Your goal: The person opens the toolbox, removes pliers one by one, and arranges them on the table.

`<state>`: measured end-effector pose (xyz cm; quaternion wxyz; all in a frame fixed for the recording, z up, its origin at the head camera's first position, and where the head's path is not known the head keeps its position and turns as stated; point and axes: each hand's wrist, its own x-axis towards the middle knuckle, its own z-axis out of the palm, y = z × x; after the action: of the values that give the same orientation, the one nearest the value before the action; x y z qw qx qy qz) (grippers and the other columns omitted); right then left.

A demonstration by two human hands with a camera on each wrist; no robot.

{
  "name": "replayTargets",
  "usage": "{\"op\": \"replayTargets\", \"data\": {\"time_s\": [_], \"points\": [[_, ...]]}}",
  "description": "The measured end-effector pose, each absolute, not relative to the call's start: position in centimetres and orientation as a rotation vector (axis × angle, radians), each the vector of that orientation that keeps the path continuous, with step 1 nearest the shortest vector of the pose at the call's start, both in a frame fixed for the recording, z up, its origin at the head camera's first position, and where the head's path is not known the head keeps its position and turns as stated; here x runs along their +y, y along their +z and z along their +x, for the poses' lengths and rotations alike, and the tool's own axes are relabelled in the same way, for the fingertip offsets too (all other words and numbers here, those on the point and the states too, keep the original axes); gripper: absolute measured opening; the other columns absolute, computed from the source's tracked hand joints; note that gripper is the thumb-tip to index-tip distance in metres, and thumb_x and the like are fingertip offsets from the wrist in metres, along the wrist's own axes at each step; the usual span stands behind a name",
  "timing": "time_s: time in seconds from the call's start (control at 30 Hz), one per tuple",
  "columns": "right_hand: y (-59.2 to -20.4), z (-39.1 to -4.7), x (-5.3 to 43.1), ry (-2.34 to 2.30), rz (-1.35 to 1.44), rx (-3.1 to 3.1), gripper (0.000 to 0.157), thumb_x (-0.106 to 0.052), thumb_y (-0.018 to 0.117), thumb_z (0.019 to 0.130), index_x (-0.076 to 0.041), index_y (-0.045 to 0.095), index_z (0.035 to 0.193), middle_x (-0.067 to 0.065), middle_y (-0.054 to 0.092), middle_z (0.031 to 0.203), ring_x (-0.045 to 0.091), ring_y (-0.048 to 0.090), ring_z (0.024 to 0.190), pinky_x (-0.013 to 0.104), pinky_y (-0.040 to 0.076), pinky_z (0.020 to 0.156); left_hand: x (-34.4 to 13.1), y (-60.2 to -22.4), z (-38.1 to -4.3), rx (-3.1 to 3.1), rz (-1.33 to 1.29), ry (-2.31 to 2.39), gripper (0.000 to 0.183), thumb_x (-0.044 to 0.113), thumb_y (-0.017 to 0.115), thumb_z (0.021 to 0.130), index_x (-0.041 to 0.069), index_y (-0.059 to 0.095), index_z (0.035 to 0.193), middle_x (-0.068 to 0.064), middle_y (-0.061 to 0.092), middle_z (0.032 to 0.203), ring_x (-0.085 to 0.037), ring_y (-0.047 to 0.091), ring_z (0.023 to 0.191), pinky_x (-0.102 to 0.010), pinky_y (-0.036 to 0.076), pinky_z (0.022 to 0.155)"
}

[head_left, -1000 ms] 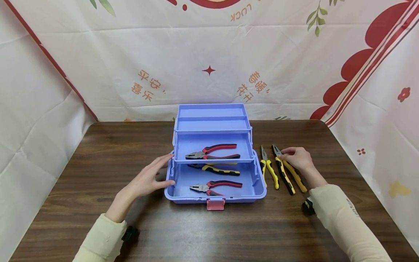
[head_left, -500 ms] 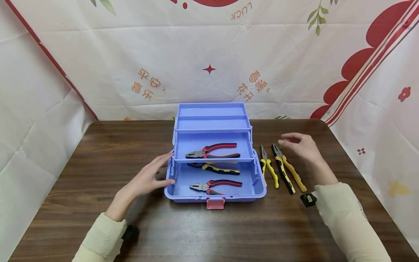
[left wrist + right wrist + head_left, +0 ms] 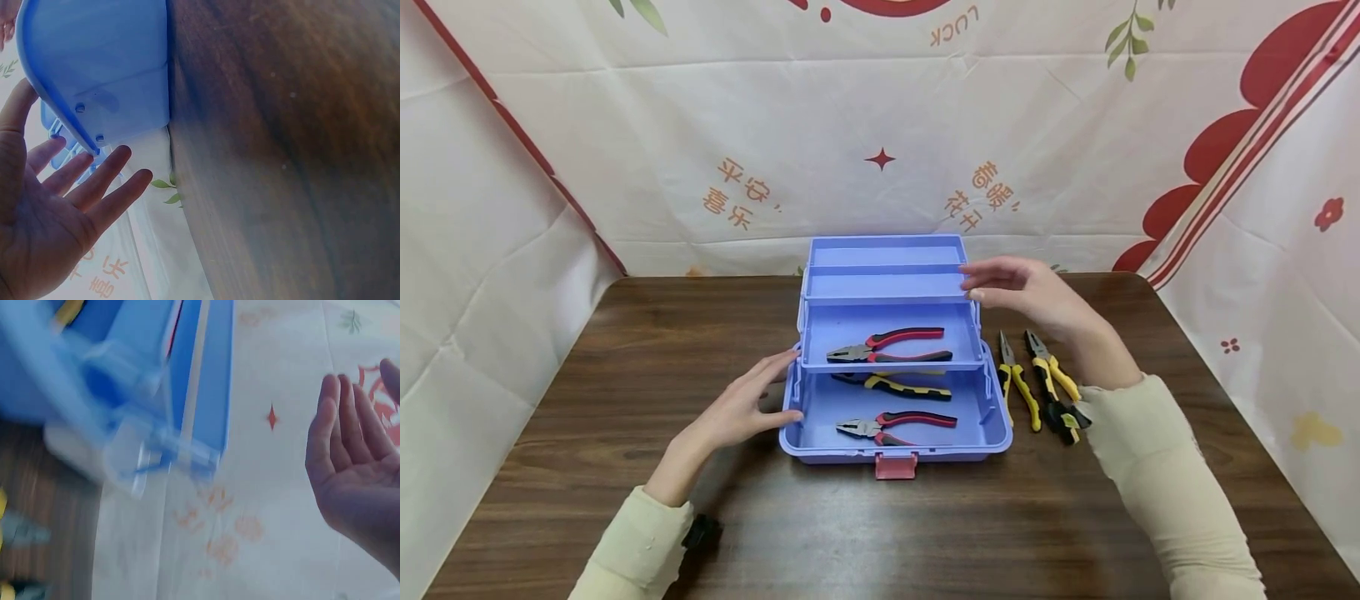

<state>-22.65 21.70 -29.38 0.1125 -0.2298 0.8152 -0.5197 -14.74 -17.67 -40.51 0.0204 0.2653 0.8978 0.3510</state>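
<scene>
A blue toolbox (image 3: 797,457) stands unfolded on the table, its stepped trays raised at the back. My left hand (image 3: 735,412) rests with spread fingers on its left side; the left wrist view shows this hand (image 3: 56,219) with thumb and fingertips by the rim. The right hand (image 3: 1037,296) hovers at the right end of the upper trays, fingers extended, holding nothing. Red-and-black pliers (image 3: 850,354) lie in the lower tray. In the bottom, yellow-and-black pliers (image 3: 917,392) lie partly under that tray, with another red-and-black pair (image 3: 861,427) in front.
Right of the toolbox lie yellow long-nose pliers (image 3: 1022,392) and yellow-and-black pliers (image 3: 1041,371), the latter partly covered by the right wrist camera. A pink latch (image 3: 896,467) hangs at the toolbox front. A printed white cloth (image 3: 880,108) rises behind the wooden table (image 3: 865,533).
My right hand has left the yellow-and-black pliers on the table and moved up and left to the toolbox's upper trays. The left hand has stayed in place.
</scene>
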Motion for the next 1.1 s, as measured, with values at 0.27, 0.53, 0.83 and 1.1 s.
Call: {"op": "replayTargets", "data": {"time_s": [0.27, 0.53, 0.83, 1.1], "points": [[-30.2, -24.8, 16.9, -1.38, -0.832, 2.081, 0.045, -0.013, 0.06, 0.089, 0.004, 0.047, 0.128, 0.02, 0.056, 0.118, 0.022, 0.055, 0.106, 0.035, 0.043, 0.09, -17.6, -40.8, -15.0, 2.785, 0.833, 1.092, 0.08, 0.036, 0.071, 0.079, 0.011, 0.03, 0.143, -0.012, 0.031, 0.143, -0.03, 0.048, 0.115, -0.049, 0.041, 0.089], [-32.3, -26.3, 13.3, -1.181, -0.889, 2.035, 0.043, -0.013, 0.064, 0.086, 0.004, 0.052, 0.123, 0.02, 0.054, 0.121, 0.029, 0.051, 0.112, 0.035, 0.042, 0.092, -17.6, -40.7, -14.9, 2.787, 0.836, 1.091, 0.079, 0.036, 0.071, 0.079, 0.011, 0.03, 0.143, -0.013, 0.031, 0.143, -0.028, 0.048, 0.116, -0.049, 0.039, 0.092], [-33.4, -27.1, 11.1, -1.046, -0.85, 2.037, 0.044, -0.007, 0.065, 0.083, 0.006, 0.052, 0.123, 0.018, 0.056, 0.118, 0.023, 0.052, 0.108, 0.034, 0.041, 0.092, -17.7, -40.7, -14.9, 2.788, 0.838, 1.095, 0.079, 0.036, 0.071, 0.079, 0.011, 0.03, 0.143, -0.012, 0.031, 0.143, -0.028, 0.048, 0.116, -0.048, 0.041, 0.089], [-34.0, -27.3, 10.1, -0.947, -0.917, 2.018, 0.042, 0.002, 0.065, 0.081, 0.008, 0.052, 0.12, 0.015, 0.056, 0.113, 0.023, 0.052, 0.103, 0.03, 0.044, 0.085, -17.8, -40.8, -15.0, 2.769, 0.81, 1.106, 0.08, 0.039, 0.07, 0.079, 0.012, 0.03, 0.143, -0.01, 0.03, 0.144, -0.027, 0.048, 0.116, -0.047, 0.039, 0.092]]}}
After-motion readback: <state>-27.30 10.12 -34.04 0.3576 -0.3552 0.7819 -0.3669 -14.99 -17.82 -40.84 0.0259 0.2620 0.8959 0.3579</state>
